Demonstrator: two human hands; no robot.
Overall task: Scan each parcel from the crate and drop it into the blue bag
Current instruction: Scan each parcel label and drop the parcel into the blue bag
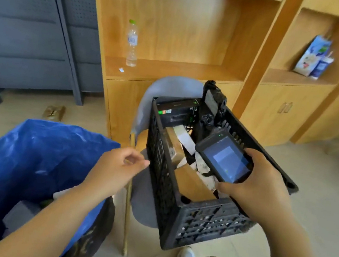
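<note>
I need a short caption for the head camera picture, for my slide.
Right hand holds scanner over crate of parcels; empty left hand beside blue bag.

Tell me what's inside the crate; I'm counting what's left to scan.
The crate holds brown parcels, white ones and a black box. The scanner and right hand hide the rest.

The blue bag point(19, 162) runs off the left and bottom edges, its inside largely masked by the left forearm. The scanner point(225, 157) screen is too blurred to read, and the right hand point(257, 189) covers its near end. Parcels point(189, 180) in the crate point(195, 222) lie partly behind the scanner and the crate walls; their labels cannot be read. The chair point(169, 89) under the crate is mostly hidden. The far right edge is smeared.
</note>
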